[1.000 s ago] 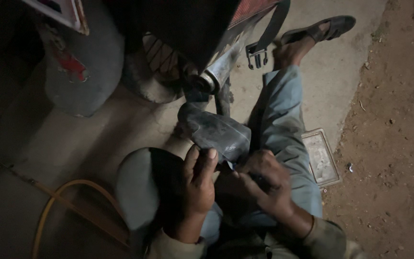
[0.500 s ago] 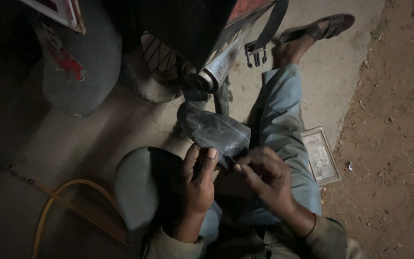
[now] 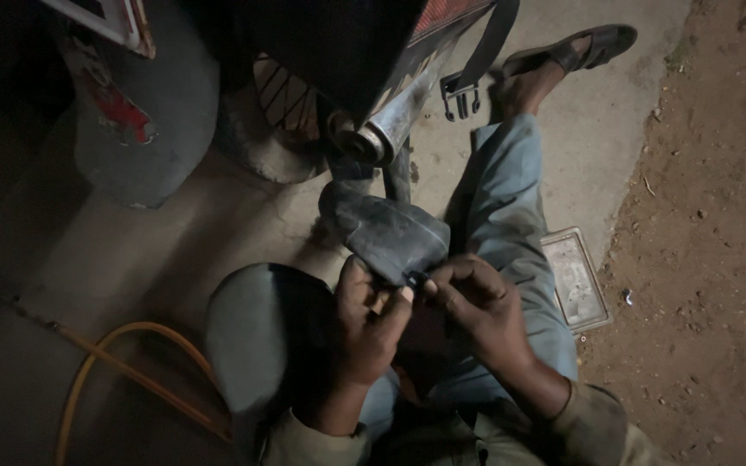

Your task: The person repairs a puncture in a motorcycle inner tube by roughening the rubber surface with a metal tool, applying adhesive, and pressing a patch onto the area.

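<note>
1. Over the person's lap, both hands meet on the near end of a black rubber inner tube [image 3: 386,233]; the left hand [image 3: 364,324] is curled shut on the tube's lower edge, thumb on top
2. Just beside it, the right hand [image 3: 477,306] is closed too, its fingertips pinching a small dark bit at the tube's corner, probably the valve, though it is too dim to tell
3. By the look of it the work is midway: the tube is out and limp, not fitted on anything, and the hands are busy with that one spot; what is left cannot be judged from here
4. The tube's long axis runs from the hands up and left, its far end pointing toward the motorcycle's chrome exhaust pipe [image 3: 386,129]
5. Left of the knees lies a yellow hose [image 3: 123,367] on the concrete; right of the outstretched leg sits a flat tray [image 3: 576,280]
6. Farthest off, a sandal [image 3: 576,52] is on the foot, near the dirt
</note>
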